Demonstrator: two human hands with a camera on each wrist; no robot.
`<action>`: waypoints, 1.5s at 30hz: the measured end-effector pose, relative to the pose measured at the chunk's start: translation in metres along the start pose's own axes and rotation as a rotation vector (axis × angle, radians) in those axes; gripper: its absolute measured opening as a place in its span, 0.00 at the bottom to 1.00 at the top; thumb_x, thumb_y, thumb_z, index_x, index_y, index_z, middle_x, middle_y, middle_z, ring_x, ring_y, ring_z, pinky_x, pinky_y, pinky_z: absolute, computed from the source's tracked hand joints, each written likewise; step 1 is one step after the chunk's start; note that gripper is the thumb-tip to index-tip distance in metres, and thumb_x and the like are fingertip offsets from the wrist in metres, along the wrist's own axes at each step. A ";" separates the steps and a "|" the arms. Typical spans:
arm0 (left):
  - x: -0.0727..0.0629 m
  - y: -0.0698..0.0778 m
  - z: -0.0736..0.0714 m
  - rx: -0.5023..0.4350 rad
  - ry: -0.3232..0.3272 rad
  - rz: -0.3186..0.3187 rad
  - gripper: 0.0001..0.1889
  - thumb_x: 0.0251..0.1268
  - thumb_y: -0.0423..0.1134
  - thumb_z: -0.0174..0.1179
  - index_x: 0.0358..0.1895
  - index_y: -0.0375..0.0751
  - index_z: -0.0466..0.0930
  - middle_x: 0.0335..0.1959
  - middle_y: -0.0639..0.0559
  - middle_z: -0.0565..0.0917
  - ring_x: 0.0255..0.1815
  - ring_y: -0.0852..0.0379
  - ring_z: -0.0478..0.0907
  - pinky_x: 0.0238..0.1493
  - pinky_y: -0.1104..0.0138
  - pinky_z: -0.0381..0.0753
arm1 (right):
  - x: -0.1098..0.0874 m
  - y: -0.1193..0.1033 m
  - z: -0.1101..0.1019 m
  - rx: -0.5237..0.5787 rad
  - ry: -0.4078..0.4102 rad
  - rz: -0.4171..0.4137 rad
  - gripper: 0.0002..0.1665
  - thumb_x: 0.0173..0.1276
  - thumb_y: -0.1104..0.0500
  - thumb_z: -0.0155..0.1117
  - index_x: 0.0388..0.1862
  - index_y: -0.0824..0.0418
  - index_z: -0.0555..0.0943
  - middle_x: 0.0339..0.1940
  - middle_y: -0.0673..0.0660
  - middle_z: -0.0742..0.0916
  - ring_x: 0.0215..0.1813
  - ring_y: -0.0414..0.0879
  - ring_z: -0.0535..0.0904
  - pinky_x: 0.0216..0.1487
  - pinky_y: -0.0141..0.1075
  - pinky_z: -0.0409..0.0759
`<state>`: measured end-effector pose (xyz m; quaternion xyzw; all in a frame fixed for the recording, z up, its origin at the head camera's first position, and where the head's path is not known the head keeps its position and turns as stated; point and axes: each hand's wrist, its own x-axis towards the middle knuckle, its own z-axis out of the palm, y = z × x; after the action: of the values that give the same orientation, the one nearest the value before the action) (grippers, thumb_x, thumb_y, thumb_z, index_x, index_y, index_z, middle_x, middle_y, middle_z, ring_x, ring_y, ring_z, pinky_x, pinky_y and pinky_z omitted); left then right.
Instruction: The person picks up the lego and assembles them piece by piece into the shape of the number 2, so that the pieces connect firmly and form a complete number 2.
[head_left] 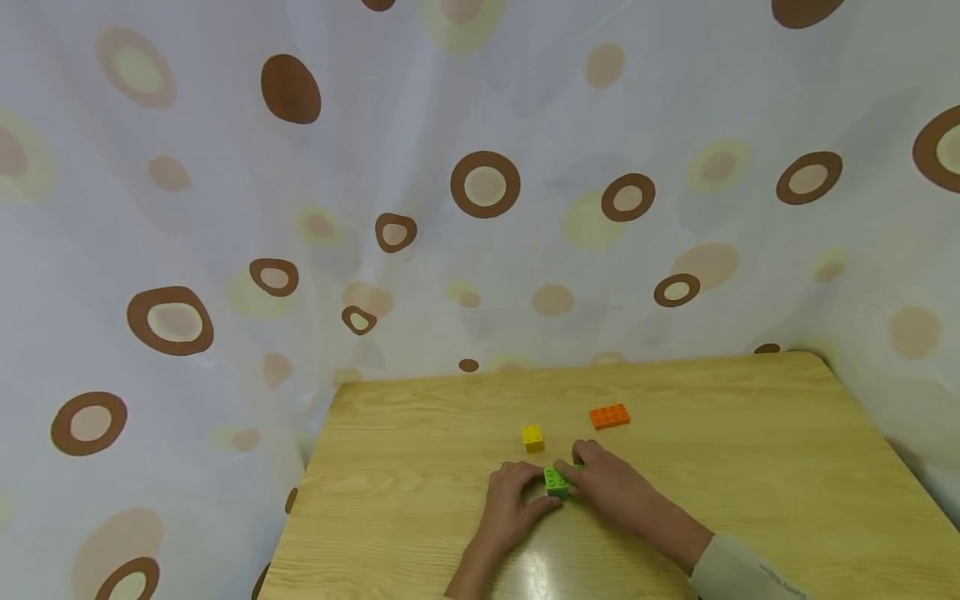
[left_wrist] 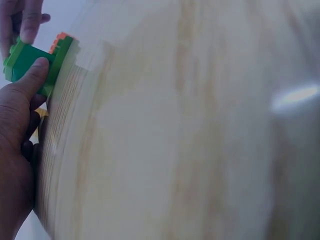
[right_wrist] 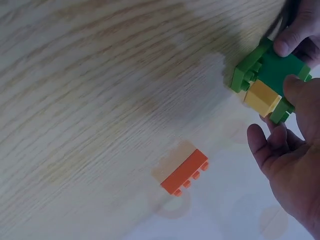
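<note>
Both hands work on a small stack of green toy building bricks (head_left: 554,482) above the wooden table. The left hand (head_left: 510,507) grips it from the left, its thumb against the dark green middle brick (left_wrist: 34,61). A light green brick (right_wrist: 248,67) lies lowest in the stack, studs showing at one end. From the right, the right hand (head_left: 609,486) pinches the light green top brick (right_wrist: 281,111) between thumb and fingers. Just beyond the stack stands a yellow brick (head_left: 533,438), partly covered by it in the right wrist view.
An orange brick (head_left: 610,416) lies farther back and to the right on the wooden table (head_left: 735,450). Behind and beside the table hangs a pale curtain (head_left: 525,267) with brown ring and spot patterns. Light glares off the tabletop near the front.
</note>
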<state>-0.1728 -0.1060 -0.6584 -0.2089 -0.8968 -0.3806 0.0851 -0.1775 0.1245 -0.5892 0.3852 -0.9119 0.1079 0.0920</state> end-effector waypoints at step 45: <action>0.000 -0.002 0.001 -0.037 -0.011 -0.010 0.18 0.61 0.55 0.76 0.53 0.59 0.88 0.51 0.71 0.87 0.54 0.66 0.78 0.63 0.55 0.71 | 0.016 0.021 -0.024 0.201 -0.028 0.159 0.28 0.78 0.39 0.64 0.66 0.55 0.84 0.48 0.49 0.81 0.42 0.41 0.74 0.38 0.38 0.78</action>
<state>-0.1735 -0.1067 -0.6605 -0.2079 -0.8912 -0.3962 0.0743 -0.2012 0.1343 -0.5650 0.3204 -0.9254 0.2001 0.0313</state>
